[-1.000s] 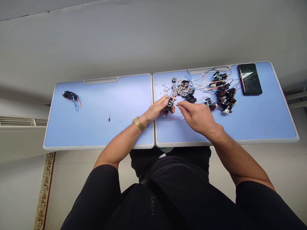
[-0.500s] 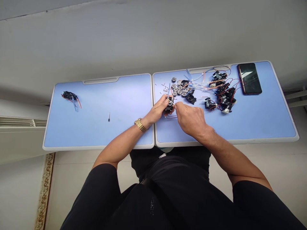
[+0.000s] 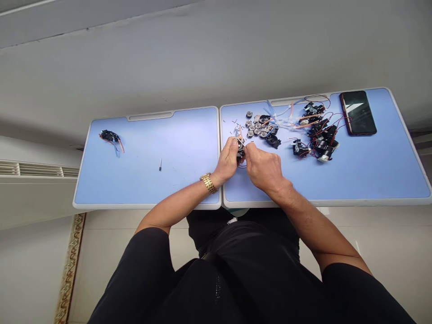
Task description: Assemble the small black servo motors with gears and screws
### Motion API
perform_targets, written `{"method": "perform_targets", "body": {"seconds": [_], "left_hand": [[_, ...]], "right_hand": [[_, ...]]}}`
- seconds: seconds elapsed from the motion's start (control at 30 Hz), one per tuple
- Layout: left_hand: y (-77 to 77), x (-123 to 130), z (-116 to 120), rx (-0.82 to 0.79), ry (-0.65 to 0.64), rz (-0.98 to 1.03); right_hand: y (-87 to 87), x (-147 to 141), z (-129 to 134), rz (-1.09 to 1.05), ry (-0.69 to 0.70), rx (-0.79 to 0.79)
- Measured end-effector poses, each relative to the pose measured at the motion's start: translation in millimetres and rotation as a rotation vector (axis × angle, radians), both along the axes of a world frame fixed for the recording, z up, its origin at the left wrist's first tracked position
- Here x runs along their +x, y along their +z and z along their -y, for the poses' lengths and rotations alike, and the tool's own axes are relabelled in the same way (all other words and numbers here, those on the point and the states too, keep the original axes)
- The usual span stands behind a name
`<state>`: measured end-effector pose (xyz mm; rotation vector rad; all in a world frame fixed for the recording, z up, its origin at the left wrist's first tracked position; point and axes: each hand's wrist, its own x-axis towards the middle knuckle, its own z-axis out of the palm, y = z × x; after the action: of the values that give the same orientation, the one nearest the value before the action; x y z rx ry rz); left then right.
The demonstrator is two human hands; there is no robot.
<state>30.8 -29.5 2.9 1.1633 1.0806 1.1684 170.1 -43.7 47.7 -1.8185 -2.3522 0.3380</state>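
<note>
Over the last half second, your right hand (image 3: pixel 265 167) closed in on your left hand (image 3: pixel 227 161), and the two hands ended nearly touching. You held the black unit (image 3: pixel 240 154) in your left hand, its fingers curled closely around it, above the right panel of the desk (image 3: pixel 148 206), just beside the centre seam. The right fingers were pinched shut on a thin metal pin (image 3: pixel 240 143), whose tip met the unit; the exact point of contact was hidden by the fingers. This closer position concealed most of the unit, so its internal state could not be verified. A loop of red wire (image 3: pixel 241 166) lay beneath your hands. Metal bearings (image 3: pixel 257 130) and small screws (image 3: pixel 234 123) lay just beyond them, with further wired black units (image 3: pixel 324 146) to the right. A phone (image 3: pixel 358 113) lay in the far corner, and a single pin (image 3: pixel 160 164) lay alone on the left panel.
</note>
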Motion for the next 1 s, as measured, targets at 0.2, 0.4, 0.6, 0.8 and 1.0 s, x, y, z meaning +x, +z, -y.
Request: {"method": "perform_targets", "body": {"seconds": [0.2, 0.4, 0.6, 0.8, 1.0], "left_hand": [[-5.4, -4, -8, 0.026, -0.064, 0.083], [-10.0, -7, -17, -0.001, -0.060, 0.153], [-10.7, -10, -20, -0.003, -0.077, 0.196], [-11.1, -12, -21, -0.006, -0.115, 0.166], [-12.1, -12, -19, 0.024, -0.162, 0.118]], "right_hand": [[9.6, 9, -3, 0.013, -0.004, -0.002], [15.6, 27, -5, 0.002, -0.028, 0.020], [16.8, 37, -5, -0.070, 0.051, 0.041], [16.8, 38, -8, -0.110, 0.043, 0.057], [8.8, 40, -16, -0.429, 0.065, 0.042]]}}
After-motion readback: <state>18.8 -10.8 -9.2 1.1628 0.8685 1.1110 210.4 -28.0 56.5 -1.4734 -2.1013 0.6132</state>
